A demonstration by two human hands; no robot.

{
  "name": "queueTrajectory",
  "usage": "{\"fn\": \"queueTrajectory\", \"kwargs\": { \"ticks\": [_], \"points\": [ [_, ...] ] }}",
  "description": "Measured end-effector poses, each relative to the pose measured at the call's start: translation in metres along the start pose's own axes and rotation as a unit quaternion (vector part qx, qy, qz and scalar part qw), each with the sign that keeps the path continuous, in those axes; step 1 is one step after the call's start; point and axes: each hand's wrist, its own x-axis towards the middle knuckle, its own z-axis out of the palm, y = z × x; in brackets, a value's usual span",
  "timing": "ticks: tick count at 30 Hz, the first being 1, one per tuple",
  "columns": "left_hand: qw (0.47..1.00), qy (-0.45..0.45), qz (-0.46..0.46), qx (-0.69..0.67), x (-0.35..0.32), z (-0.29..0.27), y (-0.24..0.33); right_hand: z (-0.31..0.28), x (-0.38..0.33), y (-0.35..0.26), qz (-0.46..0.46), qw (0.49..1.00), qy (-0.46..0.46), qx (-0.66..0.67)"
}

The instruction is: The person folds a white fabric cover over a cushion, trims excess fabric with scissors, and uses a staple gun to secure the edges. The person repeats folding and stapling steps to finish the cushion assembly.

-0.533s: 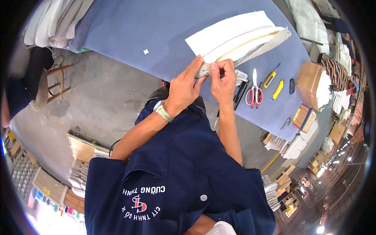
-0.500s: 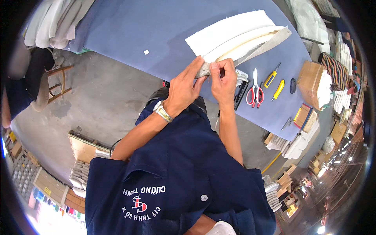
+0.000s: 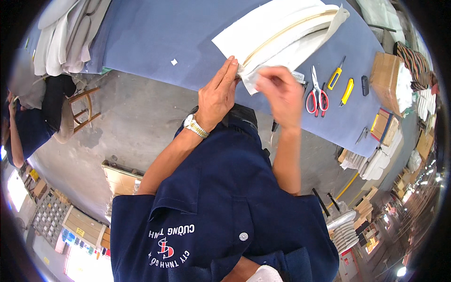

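Note:
A long curved piece with a wooden strip (image 3: 286,29) along it lies on white cloth (image 3: 249,34) at the table's near edge. The cloth's right side is folded up along the piece. My left hand (image 3: 217,96), with a watch at the wrist, holds the piece's near end, its fingers long and close together. Just right of that end is my right hand (image 3: 282,96), fingers curled and smeared by motion beside a loose cloth corner (image 3: 251,81). Whether it grips the corner I cannot tell.
Right of the cloth lie red-handled scissors (image 3: 316,96), a yellow screwdriver-like tool (image 3: 335,78), a yellow cutter (image 3: 346,92) and a small black block (image 3: 365,85). A cardboard box (image 3: 386,77) stands beyond. Grey padded pieces (image 3: 63,40) hang at the far left, above a co-worker (image 3: 35,110).
My right hand has moved right, away from the left hand, and its fingers have left the piece's near end. The cloth now lies more open there. My left hand stays at the end.

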Motion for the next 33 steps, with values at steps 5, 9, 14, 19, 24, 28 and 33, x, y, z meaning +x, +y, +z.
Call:
{"fn": "queueTrajectory", "kwargs": {
  "ticks": [5,9,14,19,24,28,33],
  "points": [
    [1.000,-0.012,0.009,-0.001,-0.004,0.001,0.008,-0.108,-0.031,0.064,0.036,0.971,0.202,-0.123],
    [1.000,-0.020,0.024,-0.002,-0.010,0.007,0.012,-0.133,-0.049,0.167,0.135,0.886,0.217,-0.388],
    [0.999,-0.009,0.035,-0.002,-0.011,0.008,0.014,-0.112,-0.043,0.176,0.107,0.854,0.245,-0.446],
    [1.000,-0.016,0.011,-0.006,-0.012,0.005,0.015,-0.156,-0.061,0.125,0.166,0.902,0.305,-0.257],
    [1.000,-0.021,0.020,-0.003,-0.018,0.009,0.017,-0.118,-0.108,0.008,0.121,0.958,0.258,-0.033],
    [1.000,-0.021,0.004,0.012,-0.018,0.008,0.022,-0.070,-0.103,-0.036,0.000,0.937,0.069,-0.342],
    [1.000,-0.020,0.006,0.000,-0.018,0.009,0.019,-0.040,-0.066,-0.037,-0.088,0.923,-0.048,-0.370]
  ]
}}
